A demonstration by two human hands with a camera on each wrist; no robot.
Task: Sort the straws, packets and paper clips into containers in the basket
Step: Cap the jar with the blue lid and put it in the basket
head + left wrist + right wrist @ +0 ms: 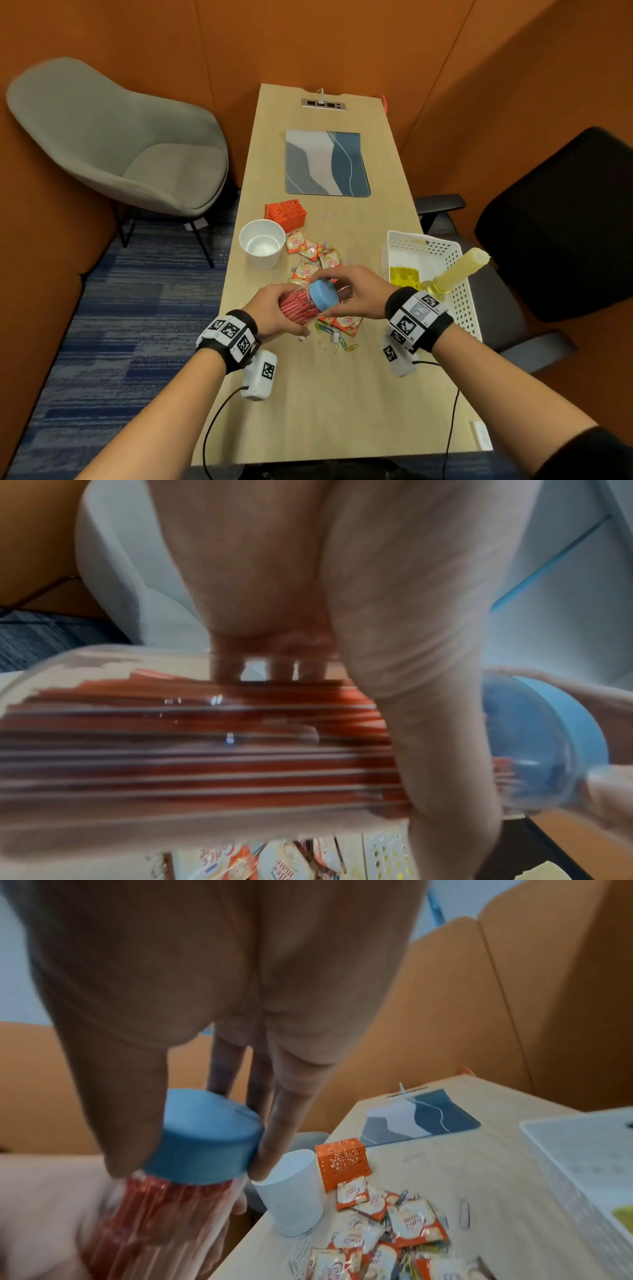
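My left hand (pixel 274 310) grips a clear jar (pixel 299 306) full of red straws (pixel 205 750), held tilted above the table's near middle. My right hand (pixel 349 294) pinches the jar's blue lid (pixel 323 295) between thumb and fingers; in the right wrist view the lid (pixel 205 1139) sits on the jar's mouth. Orange-and-white packets (pixel 310 255) and coloured paper clips (pixel 337 342) lie scattered on the table under and beyond my hands. A white perforated basket (pixel 459 301) stands at the right edge.
A white cup (pixel 262 241) and a small orange box (pixel 286 214) stand left of the packets. The basket holds a yellow bottle (pixel 455 270) and a yellow item (pixel 404 279). A grey-blue mat (pixel 327 164) lies farther back. Chairs flank the table.
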